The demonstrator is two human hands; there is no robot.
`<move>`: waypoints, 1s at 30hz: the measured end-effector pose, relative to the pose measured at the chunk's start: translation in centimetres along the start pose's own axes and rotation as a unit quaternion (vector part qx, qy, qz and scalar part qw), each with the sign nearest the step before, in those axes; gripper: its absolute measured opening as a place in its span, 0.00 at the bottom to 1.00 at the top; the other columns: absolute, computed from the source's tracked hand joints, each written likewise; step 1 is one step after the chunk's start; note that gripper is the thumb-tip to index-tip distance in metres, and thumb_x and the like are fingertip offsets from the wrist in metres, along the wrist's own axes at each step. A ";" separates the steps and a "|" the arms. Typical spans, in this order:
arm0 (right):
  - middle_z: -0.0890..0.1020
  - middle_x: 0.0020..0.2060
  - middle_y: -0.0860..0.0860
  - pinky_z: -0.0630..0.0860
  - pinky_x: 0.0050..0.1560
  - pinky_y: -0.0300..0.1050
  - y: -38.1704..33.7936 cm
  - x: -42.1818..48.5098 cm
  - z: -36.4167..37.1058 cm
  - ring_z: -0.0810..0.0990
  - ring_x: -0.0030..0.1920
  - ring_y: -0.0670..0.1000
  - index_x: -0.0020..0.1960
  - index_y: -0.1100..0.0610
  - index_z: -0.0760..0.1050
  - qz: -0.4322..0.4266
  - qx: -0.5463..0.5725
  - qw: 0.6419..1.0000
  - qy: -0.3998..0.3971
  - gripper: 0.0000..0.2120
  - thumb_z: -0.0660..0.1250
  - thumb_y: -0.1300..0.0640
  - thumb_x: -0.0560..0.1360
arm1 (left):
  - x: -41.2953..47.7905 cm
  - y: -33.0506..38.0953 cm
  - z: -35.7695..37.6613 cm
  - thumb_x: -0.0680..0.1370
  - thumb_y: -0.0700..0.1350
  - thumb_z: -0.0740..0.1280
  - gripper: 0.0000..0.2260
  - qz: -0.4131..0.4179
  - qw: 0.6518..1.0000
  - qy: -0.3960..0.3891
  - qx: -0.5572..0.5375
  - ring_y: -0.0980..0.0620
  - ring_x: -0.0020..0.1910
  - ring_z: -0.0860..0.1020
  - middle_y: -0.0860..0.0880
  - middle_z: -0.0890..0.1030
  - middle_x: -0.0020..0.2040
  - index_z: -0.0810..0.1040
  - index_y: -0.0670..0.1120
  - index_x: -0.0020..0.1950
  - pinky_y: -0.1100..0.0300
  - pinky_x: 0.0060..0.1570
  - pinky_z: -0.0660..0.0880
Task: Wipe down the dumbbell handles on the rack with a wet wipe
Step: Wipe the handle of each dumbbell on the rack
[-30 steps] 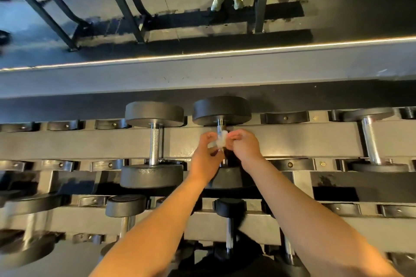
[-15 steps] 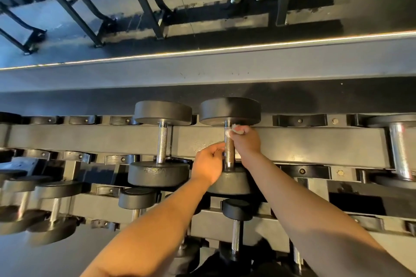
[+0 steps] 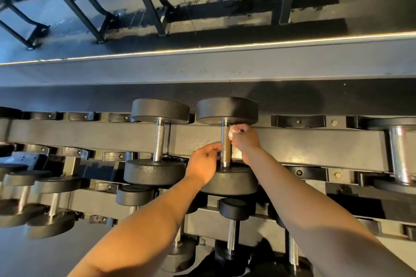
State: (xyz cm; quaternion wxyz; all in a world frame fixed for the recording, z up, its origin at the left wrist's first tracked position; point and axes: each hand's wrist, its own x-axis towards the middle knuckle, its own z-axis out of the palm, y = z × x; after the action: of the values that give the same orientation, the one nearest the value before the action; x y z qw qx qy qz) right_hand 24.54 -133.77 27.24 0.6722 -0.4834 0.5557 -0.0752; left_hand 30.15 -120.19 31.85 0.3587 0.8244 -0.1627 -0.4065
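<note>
Fingers [image 3: 240,128] of right hand [image 3: 246,141] bunched on wet wipe [image 3: 231,134], pressed just right of dumbbell handle [image 3: 225,145] at far end. Beside near end, left hand [image 3: 203,163], grip unclear. Long axis toward wearer: likely stroke nearward.

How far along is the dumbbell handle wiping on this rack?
Done: nothing visibly finished. In hand: the right hand presses the wipe against one top-row handle near its far end, left hand beside it. Left: the neighbouring handle, the chrome handle and the lower-row handles.
</note>
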 end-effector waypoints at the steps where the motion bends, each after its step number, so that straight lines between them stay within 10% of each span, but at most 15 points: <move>1: 0.75 0.52 0.51 0.78 0.46 0.42 0.5 -0.1 -0.1 0.77 0.51 0.51 0.59 0.53 0.77 0.006 -0.020 1.000 -0.005 0.14 0.60 0.68 0.80 | -0.1 0.0 0.0 0.85 0.41 0.55 0.18 0.003 1.000 0.002 0.001 0.61 0.53 0.82 0.62 0.82 0.52 0.82 0.53 0.63 0.67 0.55 0.74; 11: 0.83 0.50 0.55 0.80 0.52 0.46 2.4 -0.9 -0.1 0.81 0.46 0.52 0.57 0.57 0.81 -0.028 -0.376 0.911 -0.164 0.11 0.66 0.64 0.77 | 0.3 -0.5 0.0 0.84 0.41 0.55 0.18 0.018 1.000 0.006 0.013 0.61 0.54 0.82 0.60 0.83 0.54 0.83 0.54 0.61 0.65 0.58 0.75; 19: 0.80 0.47 0.53 0.76 0.57 0.46 1.3 -1.1 -1.8 0.78 0.49 0.51 0.55 0.57 0.80 0.004 -0.267 0.950 -0.164 0.10 0.64 0.67 0.79 | 0.0 -0.1 -0.1 0.85 0.41 0.55 0.17 0.021 1.000 0.009 0.013 0.65 0.52 0.81 0.66 0.80 0.51 0.82 0.55 0.61 0.74 0.49 0.72; 23: 0.83 0.51 0.56 0.78 0.58 0.47 1.3 -1.3 -1.7 0.79 0.50 0.54 0.57 0.56 0.82 0.013 -0.363 0.898 -0.249 0.09 0.69 0.59 0.78 | -0.1 -0.1 -0.1 0.85 0.41 0.55 0.17 0.019 1.000 0.012 -0.003 0.65 0.49 0.81 0.62 0.81 0.51 0.82 0.52 0.62 0.76 0.45 0.74; 30: 0.80 0.46 0.55 0.73 0.40 0.43 1.5 -2.5 -1.5 0.78 0.44 0.52 0.54 0.60 0.78 0.003 -0.409 0.900 -0.153 0.09 0.70 0.58 0.76 | 0.1 -0.4 -0.1 0.85 0.41 0.55 0.17 0.023 1.000 0.015 -0.001 0.64 0.50 0.81 0.62 0.82 0.52 0.82 0.53 0.61 0.71 0.51 0.74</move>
State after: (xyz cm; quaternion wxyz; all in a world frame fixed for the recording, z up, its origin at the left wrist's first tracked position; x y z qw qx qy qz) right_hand 21.76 -132.22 27.90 0.4921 -0.7197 0.4294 0.2356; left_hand 30.24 -119.97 31.57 0.3715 0.8262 -0.1752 -0.3857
